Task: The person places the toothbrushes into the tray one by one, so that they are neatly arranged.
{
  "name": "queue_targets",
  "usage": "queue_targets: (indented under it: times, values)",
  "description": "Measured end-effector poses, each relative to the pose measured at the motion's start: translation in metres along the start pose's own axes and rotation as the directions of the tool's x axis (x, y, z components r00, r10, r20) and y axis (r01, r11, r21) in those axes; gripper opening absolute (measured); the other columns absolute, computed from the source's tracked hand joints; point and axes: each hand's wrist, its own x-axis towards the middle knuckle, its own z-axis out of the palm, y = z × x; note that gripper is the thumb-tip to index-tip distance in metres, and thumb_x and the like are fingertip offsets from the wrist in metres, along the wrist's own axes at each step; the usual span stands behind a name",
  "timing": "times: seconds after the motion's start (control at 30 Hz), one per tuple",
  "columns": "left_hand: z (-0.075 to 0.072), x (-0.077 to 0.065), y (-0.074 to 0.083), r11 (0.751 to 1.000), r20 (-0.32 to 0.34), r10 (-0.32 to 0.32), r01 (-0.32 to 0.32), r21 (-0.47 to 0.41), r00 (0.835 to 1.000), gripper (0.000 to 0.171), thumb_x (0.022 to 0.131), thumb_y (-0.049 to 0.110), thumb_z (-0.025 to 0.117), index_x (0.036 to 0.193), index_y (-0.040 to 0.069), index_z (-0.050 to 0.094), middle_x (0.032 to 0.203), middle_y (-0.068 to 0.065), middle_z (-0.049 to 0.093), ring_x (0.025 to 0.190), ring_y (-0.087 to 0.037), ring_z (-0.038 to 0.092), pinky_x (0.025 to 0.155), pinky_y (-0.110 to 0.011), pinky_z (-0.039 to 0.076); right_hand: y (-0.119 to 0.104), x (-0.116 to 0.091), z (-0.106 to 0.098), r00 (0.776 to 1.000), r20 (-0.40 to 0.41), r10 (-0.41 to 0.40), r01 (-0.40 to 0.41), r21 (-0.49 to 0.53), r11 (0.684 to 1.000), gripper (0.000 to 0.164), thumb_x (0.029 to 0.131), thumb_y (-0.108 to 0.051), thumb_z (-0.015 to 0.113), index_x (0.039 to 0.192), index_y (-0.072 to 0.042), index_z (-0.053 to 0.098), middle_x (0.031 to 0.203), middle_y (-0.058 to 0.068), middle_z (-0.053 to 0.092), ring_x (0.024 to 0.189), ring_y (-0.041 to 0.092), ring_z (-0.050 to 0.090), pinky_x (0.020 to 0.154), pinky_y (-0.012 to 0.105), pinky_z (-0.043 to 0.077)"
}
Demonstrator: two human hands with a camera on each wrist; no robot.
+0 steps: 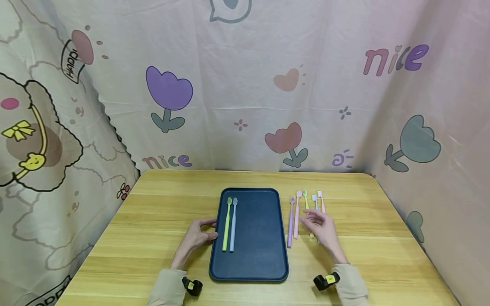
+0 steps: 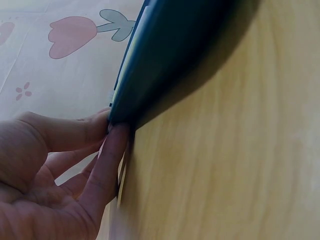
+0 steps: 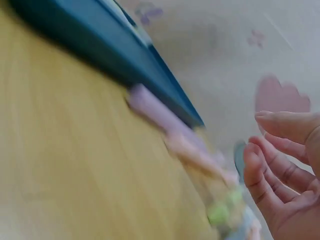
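A dark blue tray (image 1: 260, 238) lies on the table with a yellow-green toothbrush (image 1: 226, 229) and a light blue toothbrush (image 1: 232, 229) side by side in its left part. My left hand (image 1: 197, 234) pinches the tray's left edge, thumb on the rim and a finger against its underside in the left wrist view. Right of the tray several toothbrushes lie in a row, among them a purple one (image 1: 290, 223) and a pink one (image 1: 296, 216). Above this row hovers my right hand (image 1: 321, 227), fingers loosely bent with nothing between them, partly hiding a green toothbrush (image 1: 305, 199).
The wooden table (image 1: 160, 204) extends to both sides of the tray. A printed curtain (image 1: 229, 85) hangs behind the table and along its sides. A blue toothbrush (image 1: 314, 198) and another pink toothbrush (image 1: 320, 197) lie at the row's right end.
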Motion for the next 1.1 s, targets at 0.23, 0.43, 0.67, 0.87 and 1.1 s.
queue_targets:
  times: [0.23,0.43,0.67,0.87,1.1]
  values:
    - [0.0,0.0,0.001,1.0,-0.008,-0.006,0.006,0.017,1.0,0.048,0.085,-0.009,0.069,0.132,-0.009,0.061,0.119,-0.026,0.066,0.075,-0.018,0.07,0.066,-0.032,0.061,0.018,0.001,-0.035,0.992,-0.102,0.069,-0.07,-0.013,0.997,0.038,0.088,-0.004,0.075,0.119,0.013,0.064,0.077,-0.011,0.067,0.064,-0.001,0.06,0.055,0.016,0.05]
    - [0.0,-0.003,0.002,1.0,0.007,0.002,-0.002,0.016,1.0,0.051,0.084,-0.009,0.07,0.134,-0.01,0.059,0.12,-0.028,0.065,0.078,-0.021,0.071,0.068,-0.037,0.062,0.025,0.002,-0.045,0.986,-0.138,0.094,-0.103,-0.058,0.993,0.038,0.088,-0.007,0.076,0.119,0.012,0.066,0.076,-0.016,0.063,0.069,-0.003,0.061,0.063,0.015,0.053]
    - [0.0,-0.003,0.001,1.0,0.008,0.003,-0.003,0.014,1.0,0.051,0.084,-0.009,0.07,0.134,-0.01,0.058,0.122,-0.029,0.065,0.079,-0.021,0.072,0.069,-0.036,0.062,0.033,0.003,-0.046,0.983,-0.128,0.132,-0.144,-0.085,0.986,0.038,0.087,-0.008,0.078,0.119,0.008,0.068,0.075,-0.012,0.058,0.065,0.0,0.057,0.062,0.016,0.05]
    - [0.0,-0.003,0.001,1.0,0.005,0.015,-0.015,0.017,1.0,0.05,0.084,-0.009,0.07,0.133,-0.011,0.059,0.12,-0.028,0.066,0.079,-0.021,0.072,0.068,-0.035,0.062,0.024,0.002,-0.047,0.98,-0.147,0.135,-0.148,-0.081,0.986,0.036,0.087,-0.005,0.077,0.119,0.01,0.067,0.073,-0.003,0.055,0.06,0.001,0.05,0.055,0.016,0.044]
    - [0.0,-0.003,0.0,1.0,0.009,0.004,-0.004,0.002,1.0,0.051,0.084,-0.009,0.07,0.133,-0.01,0.059,0.12,-0.027,0.065,0.079,-0.02,0.071,0.068,-0.034,0.062,0.036,0.006,-0.047,0.976,-0.177,0.124,-0.153,-0.158,0.976,0.036,0.086,-0.006,0.078,0.119,0.006,0.069,0.073,-0.006,0.054,0.058,-0.001,0.048,0.051,0.016,0.042]
